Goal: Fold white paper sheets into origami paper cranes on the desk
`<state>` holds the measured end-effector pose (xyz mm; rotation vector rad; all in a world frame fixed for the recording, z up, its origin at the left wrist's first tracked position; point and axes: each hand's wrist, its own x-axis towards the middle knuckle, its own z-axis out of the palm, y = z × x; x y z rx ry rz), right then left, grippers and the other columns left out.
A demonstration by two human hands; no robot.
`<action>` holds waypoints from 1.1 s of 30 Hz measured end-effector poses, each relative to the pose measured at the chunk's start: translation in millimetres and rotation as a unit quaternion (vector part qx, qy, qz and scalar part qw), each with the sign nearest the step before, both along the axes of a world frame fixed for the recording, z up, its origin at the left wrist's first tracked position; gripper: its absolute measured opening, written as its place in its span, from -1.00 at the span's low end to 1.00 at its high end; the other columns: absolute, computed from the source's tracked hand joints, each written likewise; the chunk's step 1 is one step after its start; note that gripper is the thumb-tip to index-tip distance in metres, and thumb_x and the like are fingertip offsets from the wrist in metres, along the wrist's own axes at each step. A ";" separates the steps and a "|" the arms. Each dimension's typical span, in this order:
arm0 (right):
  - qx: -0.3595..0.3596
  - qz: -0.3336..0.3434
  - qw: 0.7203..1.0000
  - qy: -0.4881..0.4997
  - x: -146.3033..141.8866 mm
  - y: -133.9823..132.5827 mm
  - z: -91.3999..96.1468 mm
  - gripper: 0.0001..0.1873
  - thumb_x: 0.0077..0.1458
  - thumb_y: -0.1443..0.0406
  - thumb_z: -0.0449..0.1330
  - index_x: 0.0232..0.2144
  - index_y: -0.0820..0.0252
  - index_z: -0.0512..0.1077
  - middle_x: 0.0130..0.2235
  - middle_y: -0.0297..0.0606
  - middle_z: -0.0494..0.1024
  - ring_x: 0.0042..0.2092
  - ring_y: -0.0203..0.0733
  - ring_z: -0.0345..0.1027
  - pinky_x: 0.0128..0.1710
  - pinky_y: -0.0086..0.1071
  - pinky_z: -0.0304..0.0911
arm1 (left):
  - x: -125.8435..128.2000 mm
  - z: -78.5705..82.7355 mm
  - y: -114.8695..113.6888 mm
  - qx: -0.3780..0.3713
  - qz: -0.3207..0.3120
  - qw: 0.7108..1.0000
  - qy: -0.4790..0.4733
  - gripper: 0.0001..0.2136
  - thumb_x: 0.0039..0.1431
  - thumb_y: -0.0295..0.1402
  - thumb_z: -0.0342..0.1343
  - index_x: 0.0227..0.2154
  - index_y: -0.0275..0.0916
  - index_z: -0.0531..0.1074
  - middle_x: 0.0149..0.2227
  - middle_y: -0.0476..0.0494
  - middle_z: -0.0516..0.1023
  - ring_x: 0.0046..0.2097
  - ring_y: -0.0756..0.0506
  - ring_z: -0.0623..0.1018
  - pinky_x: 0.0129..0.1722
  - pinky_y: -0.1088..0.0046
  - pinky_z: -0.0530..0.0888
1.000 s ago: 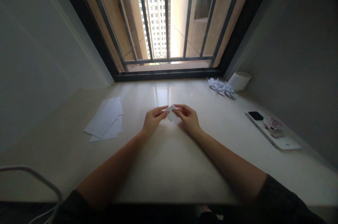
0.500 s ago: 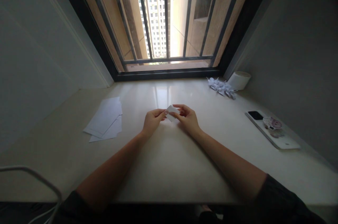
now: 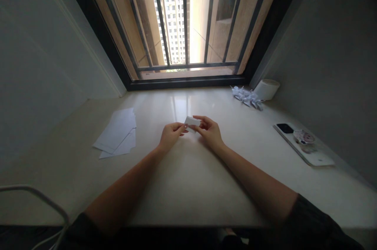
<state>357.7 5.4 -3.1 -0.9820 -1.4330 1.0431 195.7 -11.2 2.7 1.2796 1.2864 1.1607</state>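
A small folded piece of white paper [image 3: 192, 121] is held between my two hands, just above the pale countertop [image 3: 188, 187]. My left hand [image 3: 171, 134] pinches its left corner between thumb and fingers. On the other side, my right hand [image 3: 210, 132] grips the right part, thumb in front and fingers behind. My fingers cover part of the paper, so its full shape is hidden.
Loose white paper sheets [image 3: 116, 132] lie to the left. Several folded paper pieces [image 3: 246, 97] sit beside a white roll [image 3: 267, 89] at the back right. A phone [image 3: 304, 146] rests on the right. A white cable [image 3: 38, 195] curves at the lower left. Behind is a barred window [image 3: 185, 83].
The paper has changed from a diamond-like outline to a flatter one, with its lower point now folded or tilted out of sight. My hands have barely moved.
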 end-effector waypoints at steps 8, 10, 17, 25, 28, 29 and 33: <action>-0.020 -0.005 1.000 0.016 -1.1 0.1 0.3 -0.51 -0.24 0.08 0.33 -0.21 0.15 0.46 -0.63 -0.50 0.28 -0.57 -0.35 0.15 -0.51 -0.41 0.15 | -0.8 -1.6 1.7 0.021 0.020 0.999 -0.028 -0.68 -0.09 -0.11 0.23 -0.35 -0.25 0.55 -0.35 -0.14 0.59 -0.33 -0.07 0.55 -0.32 0.42 0.48; -0.031 -0.032 0.999 0.026 -1.0 0.9 -1.9 -0.48 -0.27 0.08 0.36 -0.22 0.14 0.43 -0.57 -0.43 0.41 -0.52 -0.30 0.27 -0.47 -0.38 0.21 | -1.2 -2.0 2.4 0.016 0.027 0.999 -0.037 -0.69 -0.10 -0.11 0.23 -0.37 -0.26 0.55 -0.37 -0.14 0.59 -0.34 -0.07 0.55 -0.30 0.41 0.48; -0.019 -0.102 0.995 -0.012 0.4 2.7 -5.5 -0.61 -0.23 0.00 0.31 -0.54 0.17 0.36 -0.47 -0.29 0.46 -0.43 -0.23 0.34 -0.47 -0.39 0.22 | 0.4 -1.7 2.0 0.003 0.013 0.998 -0.057 -0.67 -0.09 -0.14 0.24 -0.31 -0.28 0.53 -0.31 -0.18 0.60 -0.33 -0.08 0.57 -0.28 0.39 0.48; -0.043 -0.049 0.996 0.052 -1.8 4.4 -5.5 -0.62 -0.24 0.03 0.33 -0.53 0.18 0.34 -0.50 -0.36 0.40 -0.45 -0.28 0.30 -0.45 -0.40 0.22 | -1.8 -3.3 2.4 0.011 -0.017 0.999 -0.027 -0.65 -0.06 -0.12 0.21 -0.28 -0.28 0.53 -0.29 -0.18 0.60 -0.30 -0.10 0.57 -0.29 0.41 0.47; -0.058 -0.014 0.994 0.090 -2.8 3.7 -5.0 -0.61 -0.25 0.05 0.34 -0.50 0.19 0.34 -0.53 -0.37 0.42 -0.47 -0.30 0.30 -0.46 -0.42 0.20 | -2.0 -2.7 2.5 0.006 -0.019 1.000 -0.021 -0.66 -0.05 -0.11 0.20 -0.33 -0.30 0.54 -0.33 -0.16 0.59 -0.31 -0.09 0.57 -0.30 0.42 0.48; -0.062 -0.004 0.993 0.100 -3.2 3.4 -4.6 -0.61 -0.26 0.06 0.35 -0.49 0.19 0.34 -0.54 -0.38 0.42 -0.49 -0.31 0.29 -0.46 -0.42 0.19 | -2.0 -2.4 2.5 0.005 -0.017 1.000 -0.019 -0.66 -0.05 -0.11 0.19 -0.34 -0.31 0.55 -0.34 -0.15 0.59 -0.32 -0.09 0.57 -0.30 0.42 0.48; -0.058 0.009 0.990 0.130 -4.5 2.4 -3.6 -0.57 -0.26 0.12 0.36 -0.35 0.16 0.34 -0.56 -0.45 0.41 -0.52 -0.35 0.25 -0.48 -0.44 0.16 | -1.3 -1.7 1.9 0.007 -0.015 1.000 -0.007 -0.66 -0.02 -0.11 0.17 -0.35 -0.32 0.55 -0.36 -0.14 0.58 -0.33 -0.08 0.56 -0.29 0.42 0.49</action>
